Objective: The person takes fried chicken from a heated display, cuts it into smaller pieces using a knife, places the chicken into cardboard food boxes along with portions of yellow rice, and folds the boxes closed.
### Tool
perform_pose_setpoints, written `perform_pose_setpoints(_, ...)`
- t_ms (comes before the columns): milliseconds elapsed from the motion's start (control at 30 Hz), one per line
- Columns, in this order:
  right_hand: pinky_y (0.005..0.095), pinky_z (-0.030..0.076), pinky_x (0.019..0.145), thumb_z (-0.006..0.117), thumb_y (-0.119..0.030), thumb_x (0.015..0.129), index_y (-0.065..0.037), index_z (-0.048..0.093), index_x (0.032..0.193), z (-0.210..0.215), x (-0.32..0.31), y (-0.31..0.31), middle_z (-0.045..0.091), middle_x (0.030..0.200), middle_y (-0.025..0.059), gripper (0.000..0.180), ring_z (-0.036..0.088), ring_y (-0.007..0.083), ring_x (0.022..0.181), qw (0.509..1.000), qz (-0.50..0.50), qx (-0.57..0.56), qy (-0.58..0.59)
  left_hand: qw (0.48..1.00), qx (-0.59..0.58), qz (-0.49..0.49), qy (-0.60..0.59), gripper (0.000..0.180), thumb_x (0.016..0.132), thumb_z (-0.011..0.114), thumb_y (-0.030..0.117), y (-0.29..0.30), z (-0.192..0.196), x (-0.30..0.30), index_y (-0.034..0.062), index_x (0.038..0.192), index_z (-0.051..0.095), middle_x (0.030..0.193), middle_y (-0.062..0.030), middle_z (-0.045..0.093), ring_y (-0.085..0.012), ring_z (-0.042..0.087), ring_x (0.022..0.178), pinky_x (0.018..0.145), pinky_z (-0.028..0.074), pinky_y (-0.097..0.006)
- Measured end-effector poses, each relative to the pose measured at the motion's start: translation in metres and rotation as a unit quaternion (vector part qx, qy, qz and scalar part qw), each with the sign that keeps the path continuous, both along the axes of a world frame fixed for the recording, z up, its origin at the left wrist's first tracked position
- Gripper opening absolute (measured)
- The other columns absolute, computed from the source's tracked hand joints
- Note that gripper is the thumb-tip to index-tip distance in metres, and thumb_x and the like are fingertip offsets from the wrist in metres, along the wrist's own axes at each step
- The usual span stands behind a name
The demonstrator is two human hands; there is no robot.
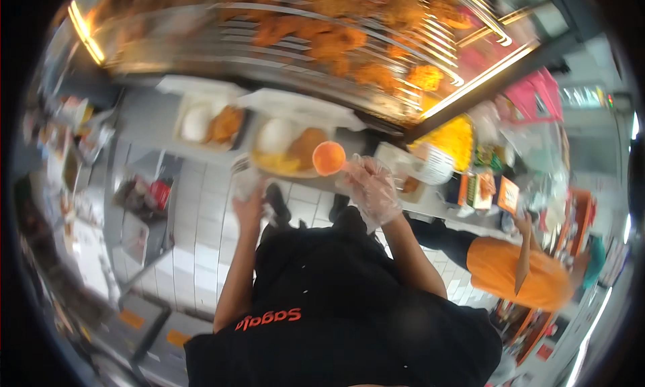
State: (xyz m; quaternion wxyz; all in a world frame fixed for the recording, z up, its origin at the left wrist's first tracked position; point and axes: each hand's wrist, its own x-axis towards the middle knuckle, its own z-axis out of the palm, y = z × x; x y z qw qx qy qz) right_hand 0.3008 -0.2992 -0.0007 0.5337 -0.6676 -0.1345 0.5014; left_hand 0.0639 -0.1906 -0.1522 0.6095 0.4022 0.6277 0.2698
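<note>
My right hand (371,189), in a clear plastic glove, pinches a small round sauce cup (329,158) that looks orange inside. The cup is held over the right part of an open takeaway box (301,174). That box contains a white mound of rice (275,136), a browned fried piece (309,149) and yellow fries (274,162). To its left sits a second open box (180,126) with a rice mound and fried chicken (225,125). My left hand (246,185), gloved too, is at the counter's near edge below the boxes; its fingers are blurred.
A lit glass cabinet with fried chicken on wire racks (336,41) rises beyond the counter (144,121). At right are another open box (396,160), a yellow heap (451,142) and small cartons (480,189). A co-worker in an orange shirt (517,266) stands there, holding a carton.
</note>
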Motion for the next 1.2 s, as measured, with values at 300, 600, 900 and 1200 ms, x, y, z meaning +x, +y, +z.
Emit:
perform_pose_setpoints(300, 0.0234, 0.047, 0.065, 0.058, -0.010, 0.093, -0.006, 0.057, 0.086, 0.027, 0.267, -0.165, 0.055, 0.081, 0.0042, 0.008, 0.055, 0.0118, 0.071, 0.929, -0.058, 0.081, -0.356, 0.958, 0.106, -0.143, -0.227, 0.021, 0.085, 0.069, 0.013, -0.090, 0.102, 0.085, -0.0023, 0.098, 0.065, 0.066, -0.0058, 0.063, -0.0078, 0.053, 0.050, 0.047, 0.041, -0.021)
perform_pose_setpoints(600, 0.0430, 0.054, 0.055, 0.044, -0.015, 0.092, -0.002, 0.060, 0.098, -0.083, 0.342, -0.128, 0.065, 0.076, 0.0156, 0.021, 0.066, 0.0370, 0.064, 0.664, 0.328, -0.106, -0.664, 0.825, -0.106, -0.546, -0.100, 0.071, 0.080, 0.076, 0.039, -0.201, 0.096, 0.332, 0.0001, 0.133, 0.048, 0.094, -0.0087, 0.062, -0.0130, 0.058, 0.067, 0.053, 0.049, -0.025)
perform_pose_setpoints(900, 0.0407, 0.053, 0.078, 0.049, -0.010, 0.088, -0.003, 0.064, 0.096, -0.081, 0.342, -0.093, 0.065, 0.093, 0.0165, 0.019, 0.065, 0.0333, 0.087, 0.672, 0.406, 0.135, -0.605, 0.900, -0.066, -0.423, -0.084, 0.060, 0.081, 0.076, 0.034, -0.215, 0.068, 0.370, -0.0036, 0.121, 0.053, 0.097, -0.0100, 0.062, -0.0124, 0.059, 0.067, 0.048, 0.049, -0.025)
perform_pose_setpoints(1200, 0.0444, 0.050, 0.072, 0.059, -0.017, 0.088, -0.002, 0.063, 0.096, -0.077, 0.322, -0.104, 0.063, 0.081, 0.0142, 0.018, 0.061, 0.0361, 0.078, 0.624, 0.464, 0.103, -0.621, 0.909, -0.107, -0.402, -0.038, 0.059, 0.081, 0.077, 0.028, -0.214, 0.066, 0.371, -0.0040, 0.123, 0.050, 0.103, -0.0100, 0.061, -0.0116, 0.058, 0.066, 0.046, 0.047, -0.023)
